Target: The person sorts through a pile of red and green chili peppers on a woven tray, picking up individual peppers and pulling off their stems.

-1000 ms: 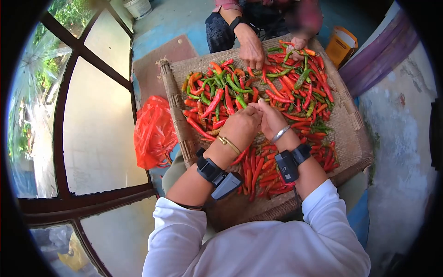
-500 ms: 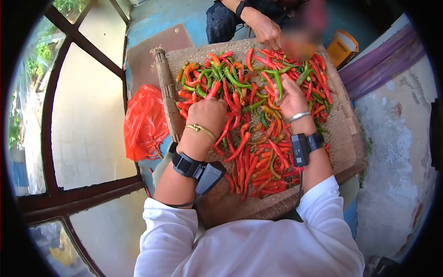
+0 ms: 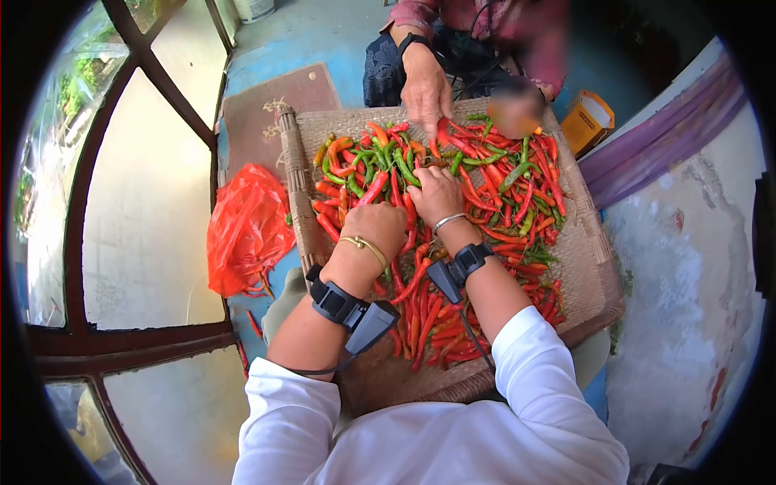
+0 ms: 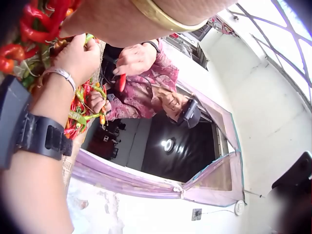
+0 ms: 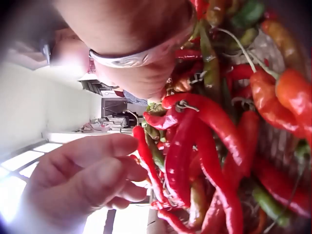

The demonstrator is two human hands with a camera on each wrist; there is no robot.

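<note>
My left hand [image 3: 372, 230] hangs low over the left of a chili pile, its back toward the head camera. In the right wrist view its fingers [image 4: 92, 34] curl toward the thumb, and no chili shows inside them. A red chili [image 3: 374, 187] lies just beyond its knuckles. My right hand [image 3: 438, 194] reaches down into the middle of the pile. Its thumb and finger pinch a green chili, whose tip shows in the left wrist view. Red chilies [image 5: 180, 156] lie close beneath both hands, and another green chili [image 3: 406, 168] lies by the right fingertips.
A woven tray [image 3: 594, 267] bears the mixed chilies. Opposite, another person's hand [image 3: 426, 89] holds a red chili. A red plastic bag [image 3: 250, 230] is at the left, beside a window frame [image 3: 121, 339]; an orange box [image 3: 588, 121] stands at the back right.
My hands separate from the middle, the left moving left. My right hand lifts a green chili to the right, then comes back to the middle, palm down. The other person's hand shifts left.
</note>
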